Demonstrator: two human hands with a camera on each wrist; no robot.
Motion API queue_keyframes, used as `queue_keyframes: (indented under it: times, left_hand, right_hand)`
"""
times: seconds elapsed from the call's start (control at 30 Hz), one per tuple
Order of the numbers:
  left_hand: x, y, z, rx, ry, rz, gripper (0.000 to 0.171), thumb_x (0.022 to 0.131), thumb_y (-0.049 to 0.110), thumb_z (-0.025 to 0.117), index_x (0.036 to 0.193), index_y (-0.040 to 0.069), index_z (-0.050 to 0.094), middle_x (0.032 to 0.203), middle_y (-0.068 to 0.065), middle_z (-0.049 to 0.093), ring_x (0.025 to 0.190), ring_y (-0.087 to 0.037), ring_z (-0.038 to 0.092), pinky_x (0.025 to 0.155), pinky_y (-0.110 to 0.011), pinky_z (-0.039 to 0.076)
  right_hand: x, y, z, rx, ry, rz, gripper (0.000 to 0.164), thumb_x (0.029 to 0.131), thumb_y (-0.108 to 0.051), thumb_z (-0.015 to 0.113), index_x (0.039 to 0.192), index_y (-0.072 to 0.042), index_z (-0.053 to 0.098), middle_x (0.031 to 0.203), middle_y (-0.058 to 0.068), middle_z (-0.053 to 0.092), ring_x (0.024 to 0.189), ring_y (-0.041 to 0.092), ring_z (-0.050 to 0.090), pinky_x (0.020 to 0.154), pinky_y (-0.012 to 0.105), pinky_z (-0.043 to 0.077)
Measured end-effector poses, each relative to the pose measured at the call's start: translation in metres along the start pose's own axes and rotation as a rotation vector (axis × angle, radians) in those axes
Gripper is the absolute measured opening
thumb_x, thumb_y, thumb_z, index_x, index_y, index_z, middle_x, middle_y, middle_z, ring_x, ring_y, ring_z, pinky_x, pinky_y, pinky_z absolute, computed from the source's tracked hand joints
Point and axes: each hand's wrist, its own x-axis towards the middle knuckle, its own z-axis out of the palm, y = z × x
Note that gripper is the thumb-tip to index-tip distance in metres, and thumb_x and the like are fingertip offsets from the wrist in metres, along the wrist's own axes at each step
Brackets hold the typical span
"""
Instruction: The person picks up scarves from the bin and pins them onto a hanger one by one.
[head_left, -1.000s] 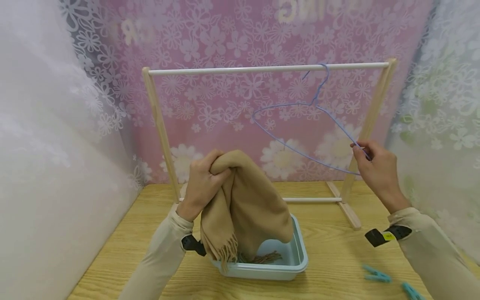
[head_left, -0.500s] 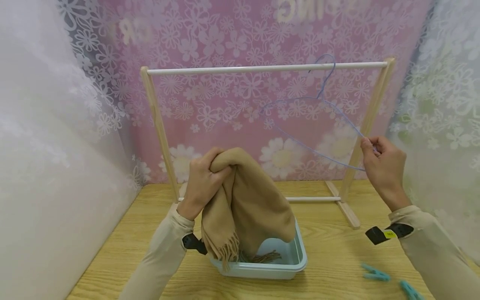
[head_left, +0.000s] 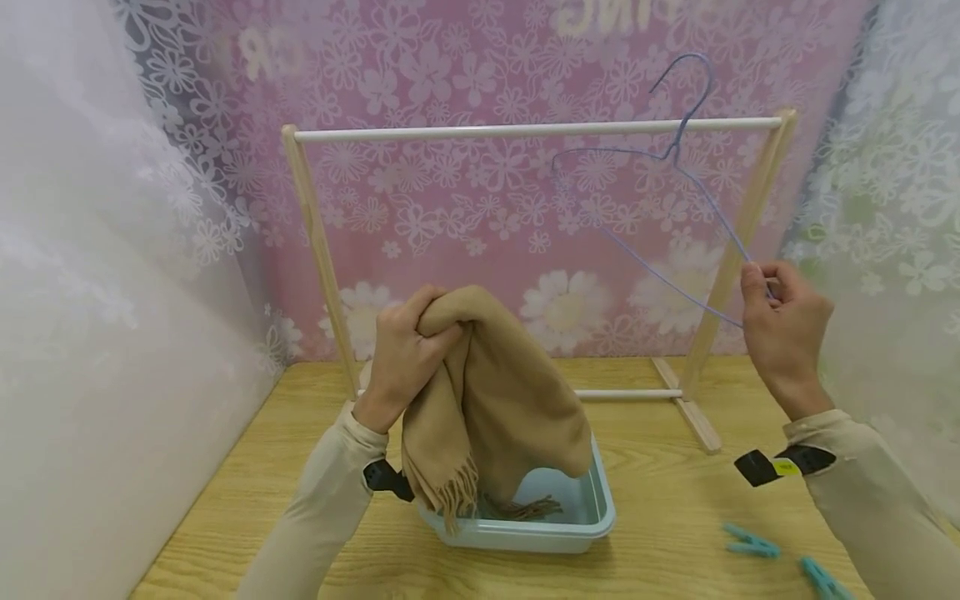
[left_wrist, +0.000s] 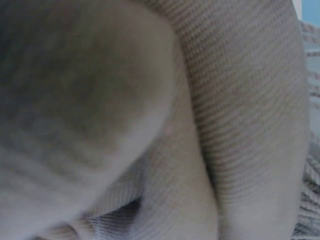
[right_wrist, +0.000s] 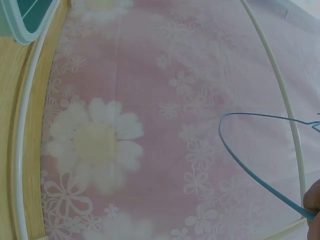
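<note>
Hanging in folds from the left hand (head_left: 408,354), which grips its upper part firmly, the tan scarf (head_left: 517,400) is over a pale blue basin (head_left: 525,540), with some fringe inside. Well apart from it, the right hand (head_left: 787,333) pinches one side of a blue wire hanger (head_left: 677,150), whose hook appears above the rack's white bar (head_left: 450,132). Two teal clothespins (head_left: 765,547) lie on the wooden table (head_left: 660,500).

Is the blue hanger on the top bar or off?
Off: the blue hanger, held by the right hand, has its hook's curve and tip above the top bar.
</note>
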Motion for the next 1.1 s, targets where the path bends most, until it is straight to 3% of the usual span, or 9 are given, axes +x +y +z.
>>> queue_keyframes:
  times: [0.17,0.3,0.43,0.57,0.67,0.87,1.0,1.1]
  left_hand:
    - [0.004,0.003,0.002,-0.022,0.004,-0.008,0.013,0.079,0.003,0.064,0.091,0.005,0.068,0.070,-0.009,0.065,0.055,-0.012,0.055,0.055,-0.026,0.048]
    - [0.010,0.008,0.004,-0.034,0.005,-0.016,0.011,0.081,0.005,0.064,0.091,0.005,0.068,0.072,-0.008,0.066,0.057,-0.012,0.055,0.056,-0.025,0.048]
    - [0.018,0.012,0.009,-0.071,0.004,-0.066,0.009,0.083,0.008,0.064,0.091,0.006,0.068,0.074,-0.008,0.067,0.058,-0.012,0.056,0.058,-0.026,0.048]
    - [0.026,0.013,0.014,-0.170,-0.019,-0.204,0.008,0.086,0.010,0.063,0.091,0.007,0.069,0.078,-0.008,0.067,0.062,-0.014,0.057,0.060,-0.027,0.048]
    - [0.032,0.015,0.018,-0.251,-0.051,-0.309,0.010,0.087,0.011,0.062,0.093,0.007,0.069,0.081,-0.009,0.066,0.064,-0.015,0.056,0.062,-0.028,0.048]
    - [0.032,0.029,0.033,-0.350,-0.205,-0.478,0.017,0.089,0.014,0.059,0.099,0.008,0.072,0.084,-0.008,0.069,0.064,-0.015,0.059,0.061,-0.028,0.050]
    - [0.032,0.034,0.044,-0.402,-0.282,-0.592,0.017,0.092,0.014,0.056,0.079,0.007,0.064,0.067,0.000,0.057,0.060,-0.011,0.050,0.058,-0.023,0.043]
    - [0.040,0.041,0.041,-0.506,-0.273,-0.686,0.029,0.093,0.008,0.051,0.064,0.009,0.047,0.058,0.004,0.042,0.053,-0.006,0.041,0.053,-0.018,0.035]
  right_hand:
    - [-0.013,0.002,0.002,0.033,-0.024,-0.106,0.022,0.094,-0.013,0.060,0.083,0.005,0.067,0.058,-0.034,0.050,0.037,-0.006,0.030,0.039,0.013,0.022]
    - [-0.029,-0.002,0.005,0.058,-0.079,-0.191,0.020,0.094,-0.008,0.059,0.086,0.007,0.069,0.067,-0.039,0.053,0.033,-0.004,0.029,0.037,0.013,0.023]
    - [-0.045,-0.010,0.010,0.124,-0.136,-0.275,0.015,0.092,0.002,0.058,0.085,0.007,0.070,0.053,-0.024,0.049,0.032,-0.002,0.029,0.035,0.014,0.023]
    - [-0.058,-0.022,0.016,0.253,-0.194,-0.346,0.014,0.087,0.014,0.056,0.084,0.010,0.070,0.046,-0.010,0.043,0.035,-0.003,0.025,0.035,0.013,0.022]
    - [-0.069,-0.031,0.018,0.319,-0.248,-0.382,0.017,0.084,0.020,0.055,0.083,0.010,0.069,0.046,-0.010,0.041,0.036,-0.004,0.023,0.035,0.011,0.021]
    - [-0.083,-0.045,0.016,0.387,-0.299,-0.416,0.020,0.084,0.021,0.054,0.081,0.006,0.068,0.050,-0.009,0.044,0.038,-0.003,0.024,0.036,0.010,0.022]
    - [-0.088,-0.056,0.011,0.472,-0.329,-0.473,0.016,0.090,0.010,0.056,0.078,0.007,0.066,0.049,-0.009,0.038,0.039,-0.002,0.023,0.037,0.009,0.022]
    - [-0.092,-0.062,0.007,0.562,-0.378,-0.523,0.020,0.094,-0.001,0.058,0.079,0.006,0.067,0.051,-0.007,0.043,0.040,-0.003,0.023,0.039,0.006,0.023]
